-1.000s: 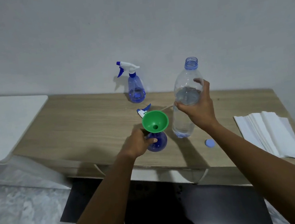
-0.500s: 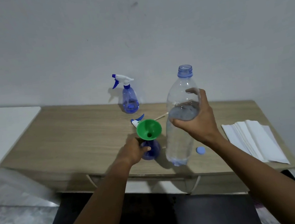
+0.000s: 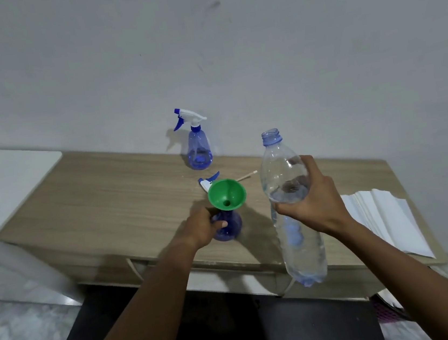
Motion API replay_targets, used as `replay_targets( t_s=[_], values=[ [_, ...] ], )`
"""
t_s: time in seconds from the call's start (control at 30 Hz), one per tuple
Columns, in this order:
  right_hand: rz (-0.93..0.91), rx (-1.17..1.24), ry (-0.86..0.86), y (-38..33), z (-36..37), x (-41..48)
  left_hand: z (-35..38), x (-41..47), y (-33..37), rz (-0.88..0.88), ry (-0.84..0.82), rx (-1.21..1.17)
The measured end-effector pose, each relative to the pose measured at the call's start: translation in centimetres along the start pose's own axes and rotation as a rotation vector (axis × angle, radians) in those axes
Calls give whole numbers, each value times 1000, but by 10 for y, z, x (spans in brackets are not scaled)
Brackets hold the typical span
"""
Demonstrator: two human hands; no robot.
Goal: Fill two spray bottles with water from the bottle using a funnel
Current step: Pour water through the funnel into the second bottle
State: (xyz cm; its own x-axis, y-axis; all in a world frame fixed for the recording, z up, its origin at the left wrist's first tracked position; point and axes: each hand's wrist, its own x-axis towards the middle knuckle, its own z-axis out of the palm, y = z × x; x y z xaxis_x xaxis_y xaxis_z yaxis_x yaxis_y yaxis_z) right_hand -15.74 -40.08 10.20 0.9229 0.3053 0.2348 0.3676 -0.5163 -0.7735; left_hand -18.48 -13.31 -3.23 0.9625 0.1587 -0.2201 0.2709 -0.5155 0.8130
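Observation:
My left hand (image 3: 203, 226) grips a blue spray bottle (image 3: 230, 227) that stands uncapped on the wooden table (image 3: 125, 199). A green funnel (image 3: 226, 193) sits in its neck. Just behind the funnel lies the bottle's removed spray head (image 3: 208, 181), with its tube pointing right. My right hand (image 3: 309, 200) holds a large clear water bottle (image 3: 292, 206), open at the top and lifted off the table to the right of the funnel. It is roughly upright and partly filled. A second blue spray bottle (image 3: 199, 151), with its white trigger head on, stands near the wall.
A stack of white paper towels (image 3: 384, 218) lies at the table's right end. A white surface (image 3: 1, 183) adjoins the table on the left. The blue cap (image 3: 294, 236) shows through the held bottle. Below the table's front edge is a dark floor area.
My right hand has lifted the water bottle off the table and brought it nearer to me. My left hand has stayed on the spray bottle with the funnel.

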Motion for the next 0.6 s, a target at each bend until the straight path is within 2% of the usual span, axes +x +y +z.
replay_targets(
  t_s=[0.27,0.6],
  values=[
    [20,-126,-96,5,2,0,1,-1,2,-21,-1,6],
    [11,-326,-302,9,3,1,1,-5,6,-41,-17,-16]
  ],
)
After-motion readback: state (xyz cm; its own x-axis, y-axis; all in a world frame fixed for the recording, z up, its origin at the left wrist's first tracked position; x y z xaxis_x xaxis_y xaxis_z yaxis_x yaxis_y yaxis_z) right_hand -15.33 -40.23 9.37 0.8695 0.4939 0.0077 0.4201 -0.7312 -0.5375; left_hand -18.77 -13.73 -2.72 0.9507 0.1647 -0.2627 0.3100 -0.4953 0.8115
